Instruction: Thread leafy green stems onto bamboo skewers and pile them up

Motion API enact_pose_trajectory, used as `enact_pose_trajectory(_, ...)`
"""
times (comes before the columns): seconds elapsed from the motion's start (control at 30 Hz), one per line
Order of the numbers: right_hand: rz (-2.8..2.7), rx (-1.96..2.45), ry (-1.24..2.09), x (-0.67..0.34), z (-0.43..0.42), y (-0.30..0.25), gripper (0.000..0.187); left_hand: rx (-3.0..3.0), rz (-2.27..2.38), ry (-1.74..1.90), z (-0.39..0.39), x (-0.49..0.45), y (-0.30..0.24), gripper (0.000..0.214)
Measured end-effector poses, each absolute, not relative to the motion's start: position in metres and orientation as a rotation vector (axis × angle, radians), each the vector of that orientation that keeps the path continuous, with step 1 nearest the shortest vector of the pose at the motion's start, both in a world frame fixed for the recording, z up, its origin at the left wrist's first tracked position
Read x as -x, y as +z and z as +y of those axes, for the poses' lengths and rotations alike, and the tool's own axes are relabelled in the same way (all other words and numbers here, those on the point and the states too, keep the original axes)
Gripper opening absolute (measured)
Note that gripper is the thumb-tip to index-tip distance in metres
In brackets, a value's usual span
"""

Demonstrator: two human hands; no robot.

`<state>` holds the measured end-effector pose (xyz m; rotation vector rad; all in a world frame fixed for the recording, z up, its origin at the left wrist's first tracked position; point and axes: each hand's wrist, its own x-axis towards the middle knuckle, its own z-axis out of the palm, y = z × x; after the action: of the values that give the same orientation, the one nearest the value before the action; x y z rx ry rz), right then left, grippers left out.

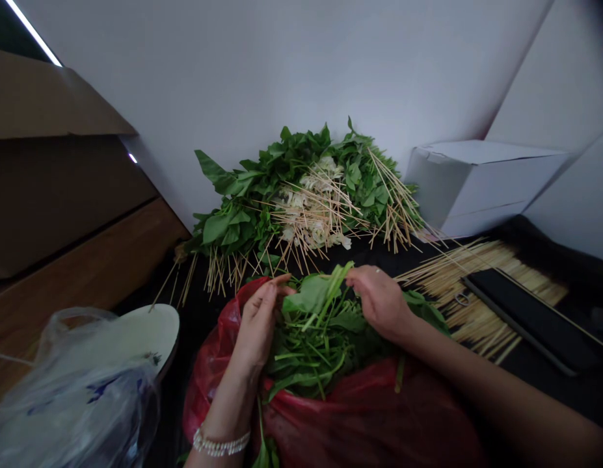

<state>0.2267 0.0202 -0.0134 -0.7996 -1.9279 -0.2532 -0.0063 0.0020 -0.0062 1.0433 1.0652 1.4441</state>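
Both hands are over a red plastic bag (379, 409) heaped with loose leafy greens (308, 357). Between them is a small bunch of green leaves and stems (325, 296). My right hand (382, 302), fingers curled, pinches the bunch at the stem side. My left hand (259, 318), a beaded bracelet on its wrist, is closed at the leaf side, its fingertips partly hidden by the leaves. Behind the bag lies a pile of skewered leafy greens (281, 159), with pale skewered vegetables (313, 195) in the middle and stick ends pointing forward.
Many loose bamboo skewers (481, 305) lie to the right, with a dark phone (525, 315) and a small ring-shaped item (461, 299) on them. A white box (496, 182) stands behind. At left are a white bowl (157, 325), clear plastic bags (81, 403) and a cardboard box (57, 188).
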Motion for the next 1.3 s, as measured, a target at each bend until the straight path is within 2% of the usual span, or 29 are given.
enact_pose_trajectory(0.13, -1.717, 0.901, -0.108, -0.233, 0.023, -0.006, 0.021, -1.02, 1.139, 1.465, 0.006, 0.014, -0.006, 0.027)
enact_pose_trajectory(0.27, -1.675, 0.962, 0.027, -0.233, 0.021, -0.005, 0.018, -1.26, 1.28, 1.299, 0.006, 0.012, -0.011, 0.017)
enact_pose_trajectory(0.5, -1.578, 1.034, 0.08, -0.233, 0.021, -0.007, 0.017, -1.841, 1.564, 0.938, 0.004, 0.014, -0.021, 0.01)
enact_pose_trajectory(0.73, -1.521, 1.058, 0.169, -0.234, 0.025, -0.007, 0.022, -1.855, 1.527, 0.84, 0.001, 0.015, -0.019, 0.002)
enact_pose_trajectory(0.9, -1.506, 1.062, 0.266, -0.235, 0.027, -0.013, 0.022, -1.862, 1.481, 1.001, 0.003, 0.01, -0.015, 0.01)
enact_pose_trajectory(1.03, -1.504, 1.064, 0.293, -0.235, 0.028, -0.016, 0.02, -1.759, 1.449, 1.114, 0.007, 0.011, -0.018, 0.007)
enact_pose_trajectory(1.3, -1.547, 1.049, 0.166, -0.232, 0.024, -0.009, 0.017, -1.117, 1.138, 1.185, 0.001, 0.007, -0.01, 0.026)
